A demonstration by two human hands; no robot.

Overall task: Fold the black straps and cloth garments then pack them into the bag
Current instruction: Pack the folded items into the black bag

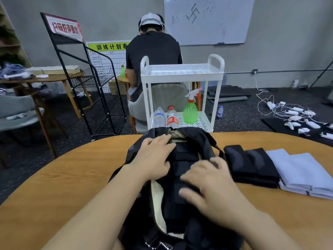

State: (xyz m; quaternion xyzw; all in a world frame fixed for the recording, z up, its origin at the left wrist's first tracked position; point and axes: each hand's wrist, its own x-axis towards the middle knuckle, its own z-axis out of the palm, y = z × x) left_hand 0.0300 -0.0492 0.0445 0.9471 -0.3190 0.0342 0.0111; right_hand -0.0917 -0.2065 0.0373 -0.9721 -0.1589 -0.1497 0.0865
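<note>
A black bag (201,139) with a cream lining lies open on the wooden table (72,177) in front of me. Folded black straps (183,156) lie inside it. My left hand (153,156) rests flat on the bag's left edge, fingers straight and reaching toward the opening. My right hand (210,188) presses down on the black straps in the bag, fingers spread; it is blurred. To the right of the bag sit two folded black garments (252,165) and, beyond them, folded pale blue cloths (302,174).
A white two-shelf cart (182,73) with water bottles and a green spray bottle (190,110) stands just past the table's far edge. A person sits behind it, back turned. A black wire rack (86,78) stands at left; cables and chargers lie on the floor at right.
</note>
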